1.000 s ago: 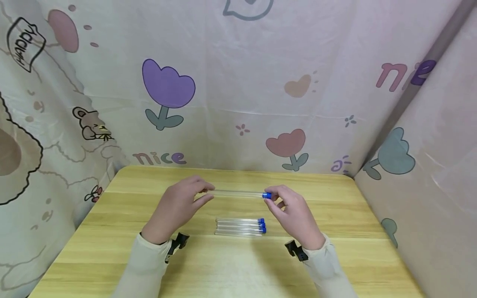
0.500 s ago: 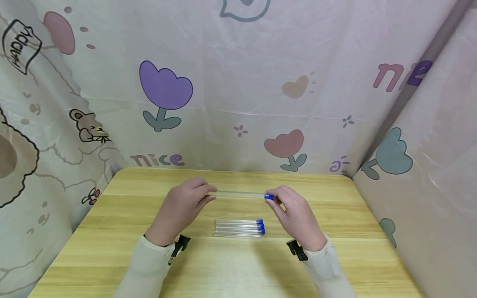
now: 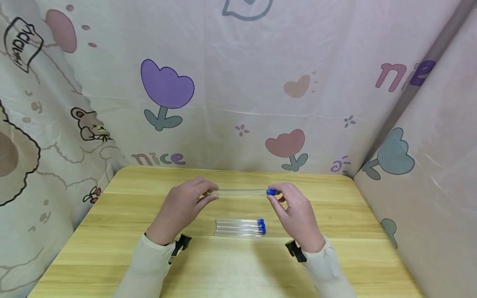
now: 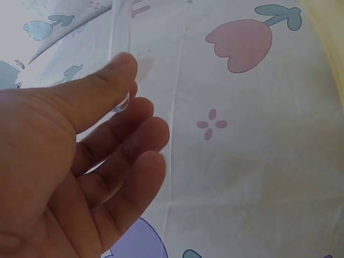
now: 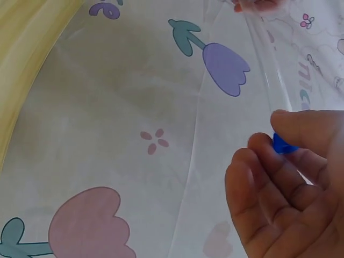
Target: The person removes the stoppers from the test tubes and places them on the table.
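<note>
A clear test tube [image 3: 242, 192] with a blue cap [image 3: 271, 192] is held level above the table, between both hands. My left hand [image 3: 186, 203] pinches its rounded closed end between thumb and fingers; that end [image 4: 121, 103] shows below the thumb in the left wrist view. At the capped end, my right hand [image 3: 296, 211] pinches the blue cap, partly covered by the thumb in the right wrist view. Nearer to me, several more capped test tubes [image 3: 238, 227] lie side by side on the table, their blue caps toward the right.
The wooden table [image 3: 238, 269] reaches back to a printed curtain [image 3: 223, 82], which hangs behind it and along both sides. A black wrist camera mount [image 3: 181, 244] sits at the left cuff, another mount [image 3: 295, 251] at the right.
Both hands and the held tube have shifted slightly to the right. The grip at each end stays the same, and the tubes on the table lie unmoved.
</note>
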`<state>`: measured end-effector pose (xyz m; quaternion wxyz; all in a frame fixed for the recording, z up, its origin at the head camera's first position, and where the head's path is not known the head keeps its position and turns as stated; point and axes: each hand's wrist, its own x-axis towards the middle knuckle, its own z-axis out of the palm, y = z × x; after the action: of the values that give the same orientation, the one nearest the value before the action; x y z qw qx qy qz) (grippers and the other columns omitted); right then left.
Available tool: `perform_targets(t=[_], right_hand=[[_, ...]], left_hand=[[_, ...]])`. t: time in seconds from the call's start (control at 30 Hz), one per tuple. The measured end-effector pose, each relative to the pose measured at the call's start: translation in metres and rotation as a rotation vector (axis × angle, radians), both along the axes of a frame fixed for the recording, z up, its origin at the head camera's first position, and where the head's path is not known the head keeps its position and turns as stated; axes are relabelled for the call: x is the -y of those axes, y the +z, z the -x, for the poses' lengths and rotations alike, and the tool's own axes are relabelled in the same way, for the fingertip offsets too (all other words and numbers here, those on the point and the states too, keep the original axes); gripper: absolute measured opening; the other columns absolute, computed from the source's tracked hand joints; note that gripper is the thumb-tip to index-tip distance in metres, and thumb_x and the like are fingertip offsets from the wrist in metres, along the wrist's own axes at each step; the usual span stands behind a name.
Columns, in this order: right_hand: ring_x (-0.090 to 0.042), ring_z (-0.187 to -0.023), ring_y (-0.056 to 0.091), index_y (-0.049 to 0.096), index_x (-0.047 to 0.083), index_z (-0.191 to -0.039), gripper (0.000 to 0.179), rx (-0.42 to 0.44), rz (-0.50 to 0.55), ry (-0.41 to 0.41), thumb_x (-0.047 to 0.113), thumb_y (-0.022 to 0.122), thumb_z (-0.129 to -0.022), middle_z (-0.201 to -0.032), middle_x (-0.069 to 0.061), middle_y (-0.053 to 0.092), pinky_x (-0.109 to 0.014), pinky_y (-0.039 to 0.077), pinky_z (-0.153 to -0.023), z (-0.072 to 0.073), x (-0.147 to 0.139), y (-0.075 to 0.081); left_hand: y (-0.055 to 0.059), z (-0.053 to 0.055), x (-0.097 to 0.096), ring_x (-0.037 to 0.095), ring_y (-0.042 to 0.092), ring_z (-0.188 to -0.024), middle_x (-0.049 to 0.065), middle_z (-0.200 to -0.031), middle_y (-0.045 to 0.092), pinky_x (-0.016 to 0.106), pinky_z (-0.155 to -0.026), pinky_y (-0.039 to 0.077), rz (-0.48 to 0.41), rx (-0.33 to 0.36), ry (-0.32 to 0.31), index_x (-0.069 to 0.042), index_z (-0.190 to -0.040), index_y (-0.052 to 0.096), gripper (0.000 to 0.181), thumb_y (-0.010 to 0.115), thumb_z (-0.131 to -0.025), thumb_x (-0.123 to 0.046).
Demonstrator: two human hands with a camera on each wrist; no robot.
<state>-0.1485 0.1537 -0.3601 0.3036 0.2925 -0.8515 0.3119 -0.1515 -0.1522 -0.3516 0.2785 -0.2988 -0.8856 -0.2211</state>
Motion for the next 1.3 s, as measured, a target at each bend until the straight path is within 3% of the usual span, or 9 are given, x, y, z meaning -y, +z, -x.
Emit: perform_targets(t=[0.3, 0.67, 1.3], right_hand=[[-0.013, -0.085, 0.065, 0.071, 0.009, -0.108, 0.02, 0.014, -0.042, -0.052, 0.007, 0.08, -0.091, -0.097, 0.002, 0.07, -0.029, 0.058, -0.067, 0.0017, 0.001, -0.0038], [-0.011, -0.086, 0.067, 0.07, 0.008, -0.11, 0.023, 0.075, -0.035, -0.098, 0.009, 0.081, -0.091, -0.098, 0.0, 0.071, -0.027, 0.058, -0.068, 0.0011, 0.0022, -0.0043], [-0.008, -0.084, 0.066, 0.073, 0.009, -0.108, 0.019, 0.09, -0.073, -0.099, 0.01, 0.081, -0.091, -0.096, 0.002, 0.072, -0.026, 0.058, -0.067, 0.0036, -0.0001, -0.0072]], left_hand=[[-0.0001, 0.0005, -0.0002, 0.005, 0.062, -0.071, -0.007, -0.096, 0.072, 0.023, -0.06, 0.052, -0.009, -0.023, 0.037, -0.017, -0.106, 0.076, 0.018, 0.082, -0.09, -0.024], [-0.0015, 0.0, -0.0012, 0.006, 0.064, -0.073, -0.005, -0.097, 0.073, 0.023, -0.062, 0.054, 0.021, 0.003, 0.029, -0.016, -0.106, 0.076, 0.02, 0.083, -0.089, -0.023], [-0.0062, 0.0016, -0.0029, 0.006, 0.064, -0.072, -0.004, -0.096, 0.073, 0.024, -0.061, 0.054, 0.043, -0.013, 0.031, -0.014, -0.105, 0.075, 0.018, 0.083, -0.089, -0.02]])
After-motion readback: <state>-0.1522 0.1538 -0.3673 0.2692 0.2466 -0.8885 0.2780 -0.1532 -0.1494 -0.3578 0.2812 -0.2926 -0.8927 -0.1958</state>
